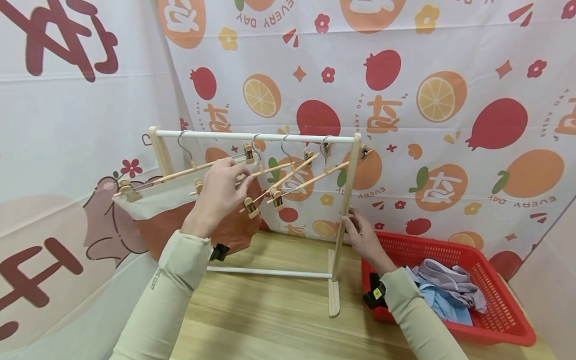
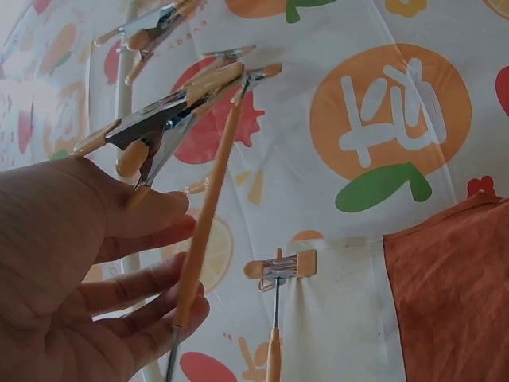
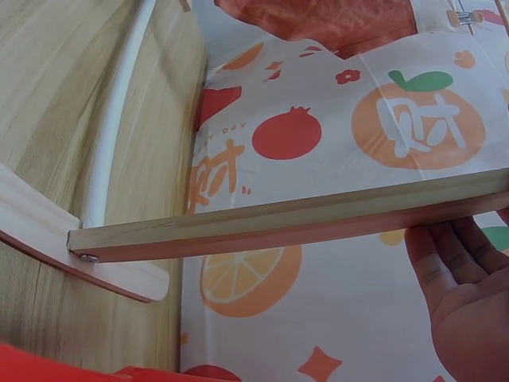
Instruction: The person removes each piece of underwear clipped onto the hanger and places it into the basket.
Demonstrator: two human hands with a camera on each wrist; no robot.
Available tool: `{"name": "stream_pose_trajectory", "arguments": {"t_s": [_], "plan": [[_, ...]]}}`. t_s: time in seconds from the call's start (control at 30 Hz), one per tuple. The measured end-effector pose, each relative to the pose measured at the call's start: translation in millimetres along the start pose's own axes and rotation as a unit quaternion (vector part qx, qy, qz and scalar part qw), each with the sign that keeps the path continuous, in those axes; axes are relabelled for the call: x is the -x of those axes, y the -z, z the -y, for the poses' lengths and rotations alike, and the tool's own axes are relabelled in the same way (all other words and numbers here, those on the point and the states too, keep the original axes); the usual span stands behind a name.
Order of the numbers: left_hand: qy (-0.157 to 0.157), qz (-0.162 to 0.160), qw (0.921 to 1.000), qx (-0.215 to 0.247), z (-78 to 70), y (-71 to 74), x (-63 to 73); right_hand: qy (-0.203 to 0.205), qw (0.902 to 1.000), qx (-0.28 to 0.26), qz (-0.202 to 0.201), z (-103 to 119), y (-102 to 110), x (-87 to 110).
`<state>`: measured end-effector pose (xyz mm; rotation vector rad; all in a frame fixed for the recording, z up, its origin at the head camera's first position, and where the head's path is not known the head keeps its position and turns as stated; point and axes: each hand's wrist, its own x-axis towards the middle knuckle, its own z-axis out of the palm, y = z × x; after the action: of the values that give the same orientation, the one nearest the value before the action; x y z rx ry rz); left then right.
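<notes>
My left hand [image 1: 219, 191] is among the hangers on a small wooden clothes rack [image 1: 352, 165], its fingers spread and loosely bent. In the left wrist view a bare hanger's wooden bar [image 2: 208, 223] crosses in front of its fingertips, close under a clip [image 2: 163, 119]; contact is unclear. The leftmost hanger holds a rust-brown cloth with a cream band [image 1: 153, 202] in its clips. My right hand [image 1: 365, 240] grips the rack's right post [image 3: 318, 219] from the side, fingertips partly hidden behind the wood.
To the right stands a red basket [image 1: 508, 300] with folded light-blue cloth [image 1: 443, 300] and lilac cloth [image 1: 450, 277]. The rack's foot [image 1: 333, 297] rests on the wooden table [image 1: 270, 320]. A printed curtain [image 1: 279, 60] hangs close behind.
</notes>
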<state>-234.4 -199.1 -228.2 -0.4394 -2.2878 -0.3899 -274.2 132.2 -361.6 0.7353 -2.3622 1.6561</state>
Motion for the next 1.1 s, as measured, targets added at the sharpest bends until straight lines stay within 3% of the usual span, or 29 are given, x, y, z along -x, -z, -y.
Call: {"name": "stream_pose_trajectory", "arguments": {"t_s": [0.17,0.27,0.43,0.53,0.77,0.9,1.1], "plan": [[-0.023,-0.011,0.9996,0.014,-4.0,2.5,3.1,-0.018,0.9998,-0.002,-0.011,-21,-2,-6.2],[-0.033,-0.033,0.9984,0.031,-4.6,8.0,4.9,-0.017,0.9997,-0.006,-0.014,-36,-4,-9.8],[-0.032,-0.080,0.9941,0.065,3.5,22.1,1.6,-0.014,0.9997,-0.014,-0.014,-41,-4,-8.2],[0.002,-0.099,0.9912,0.087,14.4,32.3,-1.5,-0.010,0.9998,-0.011,-0.015,-42,-3,-7.7],[0.128,-0.144,0.9747,0.113,48.7,43.9,-2.0,-0.015,0.9997,-0.010,-0.019,-31,-3,-7.1],[0.155,-0.163,0.9704,0.089,65.0,40.4,1.6,-0.015,0.9998,-0.006,-0.012,-20,-2,-6.3],[0.167,-0.149,0.9731,0.055,78.7,33.4,5.9,-0.021,0.9997,-0.006,-0.009,-28,-4,-8.6]]}}
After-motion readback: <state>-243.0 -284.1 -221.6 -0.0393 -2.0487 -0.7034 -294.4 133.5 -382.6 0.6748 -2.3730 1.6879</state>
